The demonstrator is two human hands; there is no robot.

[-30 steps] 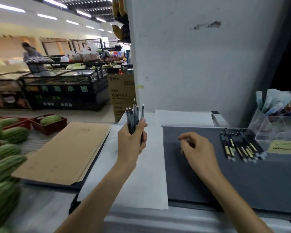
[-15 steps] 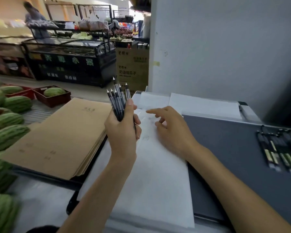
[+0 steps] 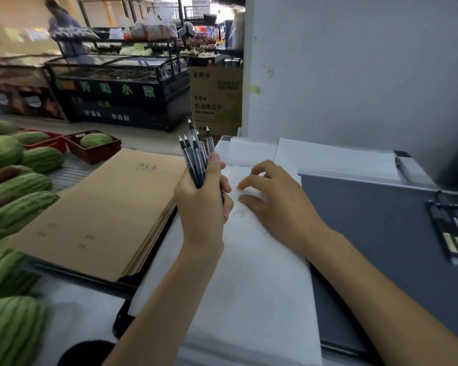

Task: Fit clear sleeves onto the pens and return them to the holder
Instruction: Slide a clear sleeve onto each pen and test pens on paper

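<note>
The left hand (image 3: 204, 204) has its grip wrapped round a bundle of pens (image 3: 196, 157), tips upward, above the desk (image 3: 368, 220). The right hand (image 3: 275, 204) rests on the white sheets (image 3: 249, 273), fingers relaxed and holding nothing (loose pens (image 3: 452, 233) lie well apart at the desk's right edge).

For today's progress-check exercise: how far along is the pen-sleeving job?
Done: a row of pens lies on the grey board, sleeves indiscernible. In hand: left hand grips a pen bundle; right hand touches the white sheet. Left: sleeving the bundle; no holder visible.
</note>
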